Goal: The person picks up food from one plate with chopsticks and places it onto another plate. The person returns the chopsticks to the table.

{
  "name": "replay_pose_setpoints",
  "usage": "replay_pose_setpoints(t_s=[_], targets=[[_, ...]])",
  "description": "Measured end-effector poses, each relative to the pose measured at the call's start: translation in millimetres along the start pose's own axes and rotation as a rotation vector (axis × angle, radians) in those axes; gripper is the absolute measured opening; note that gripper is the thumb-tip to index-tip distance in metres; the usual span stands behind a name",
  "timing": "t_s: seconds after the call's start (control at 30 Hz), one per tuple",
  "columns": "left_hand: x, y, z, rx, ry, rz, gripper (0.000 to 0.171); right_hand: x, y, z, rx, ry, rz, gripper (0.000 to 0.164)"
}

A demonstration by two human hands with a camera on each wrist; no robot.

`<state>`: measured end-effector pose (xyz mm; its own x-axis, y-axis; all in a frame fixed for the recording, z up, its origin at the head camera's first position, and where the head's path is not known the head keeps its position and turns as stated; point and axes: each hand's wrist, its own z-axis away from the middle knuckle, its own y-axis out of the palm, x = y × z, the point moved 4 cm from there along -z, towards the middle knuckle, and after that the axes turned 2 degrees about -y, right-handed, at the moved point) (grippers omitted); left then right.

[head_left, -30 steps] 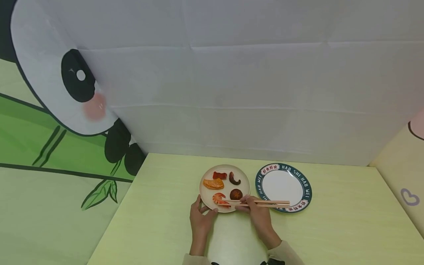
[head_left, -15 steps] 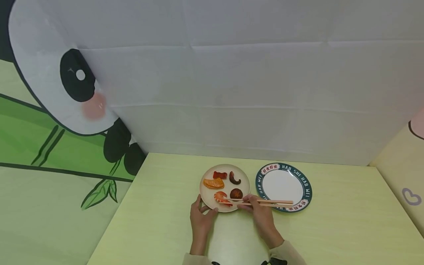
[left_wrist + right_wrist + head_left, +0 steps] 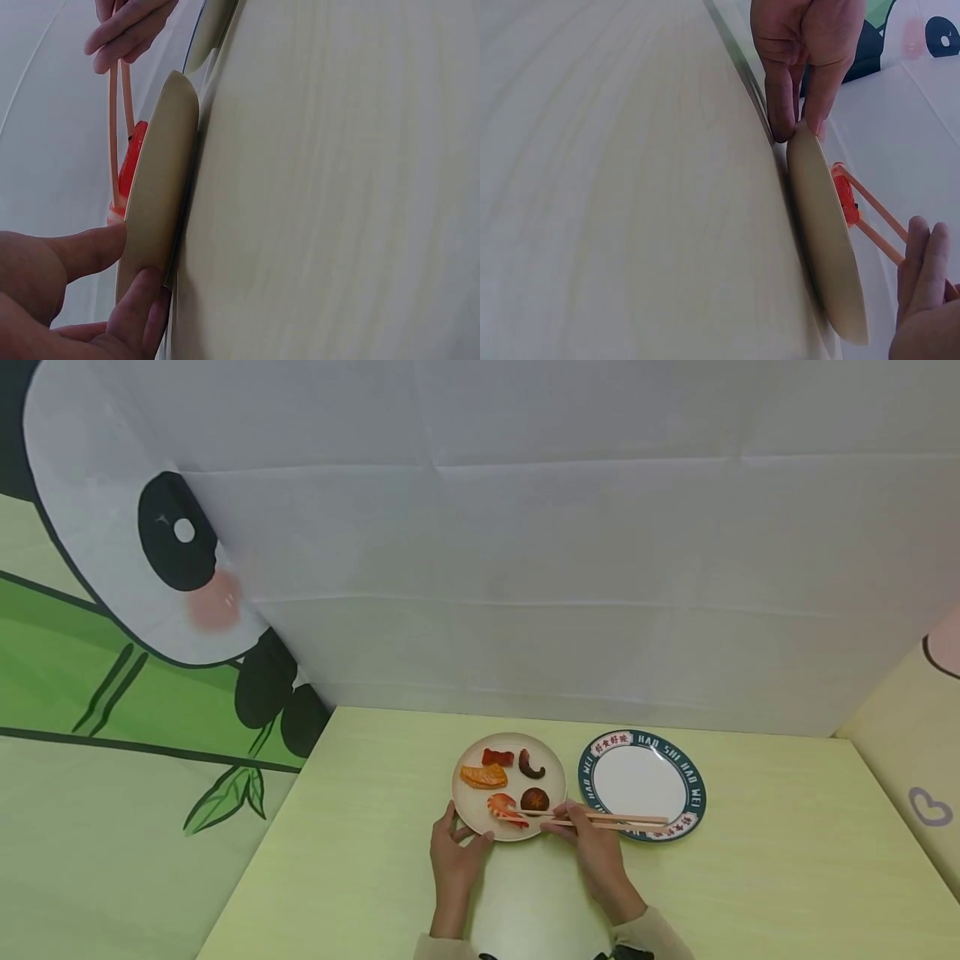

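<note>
My left hand (image 3: 456, 860) pinches the near left rim of a round cream plate (image 3: 552, 753), its thumb at the rim and fingers against the outer side. Chopsticks (image 3: 626, 819) are gripped in my right hand (image 3: 597, 858), just right of that plate. Their tips are at an orange-and-white shrimp (image 3: 502, 806) near the plate's front; whether they clamp it I cannot tell. In the left wrist view, the shrimp (image 3: 131, 165) shows partly behind the plate's edge. Also on the plate lie a brown mushroom (image 3: 535, 800), a ridged orange piece (image 3: 484, 776), a red piece (image 3: 497, 757) and a dark curved piece (image 3: 531, 766).
A white plate (image 3: 640, 781) with a dark green lettered rim stands right of the cream plate, partly under the chopsticks' rear ends. Both are on a pale yellow-green table (image 3: 780, 827). A grey-white wall (image 3: 570, 652) rises behind, with a printed cartoon panel at left.
The shrimp has shifted slightly to the right on the cream plate. My right hand and the chopsticks have moved right by a similar small amount. My left hand stays put.
</note>
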<state>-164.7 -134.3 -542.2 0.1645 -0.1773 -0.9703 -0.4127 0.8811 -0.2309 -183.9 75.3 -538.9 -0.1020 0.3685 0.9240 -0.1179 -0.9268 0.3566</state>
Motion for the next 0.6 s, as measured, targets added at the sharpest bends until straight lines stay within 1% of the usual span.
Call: replay_pose_setpoints(t_s=[0.2, 0.6], targets=[[0.2, -0.4, -0.2, -0.005, 0.001, -0.001, 0.080, 0.1, -3.0, 0.1, -0.011, 0.023, -0.018, 0.033], [3.3, 1.2, -1.6, -0.008, -0.022, -0.010, 0.080, 3.8, -6.5, -0.3, -0.055, 0.086, -0.107, 0.032]])
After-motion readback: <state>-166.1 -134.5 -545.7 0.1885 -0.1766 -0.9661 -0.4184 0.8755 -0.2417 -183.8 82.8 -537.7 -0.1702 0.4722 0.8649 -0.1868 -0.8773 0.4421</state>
